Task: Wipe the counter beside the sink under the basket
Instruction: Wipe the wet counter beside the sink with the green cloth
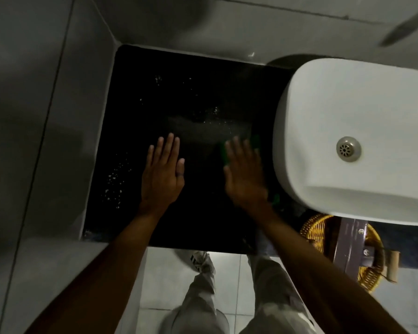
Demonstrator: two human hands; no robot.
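The black counter lies left of the white sink, with white specks and a foamy smear on its surface. My left hand rests flat on the counter, fingers apart, holding nothing. My right hand presses flat on a green cloth or sponge, whose edges show past the fingertips and at the wrist, close to the sink's left side. The hand looks blurred. A woven yellow basket sits below the sink's front edge, off the counter.
Grey tiled walls close off the counter at the left and back. The sink drain shows in the basin. A purple-grey bracket crosses the basket. My legs and the tiled floor are below the counter's front edge.
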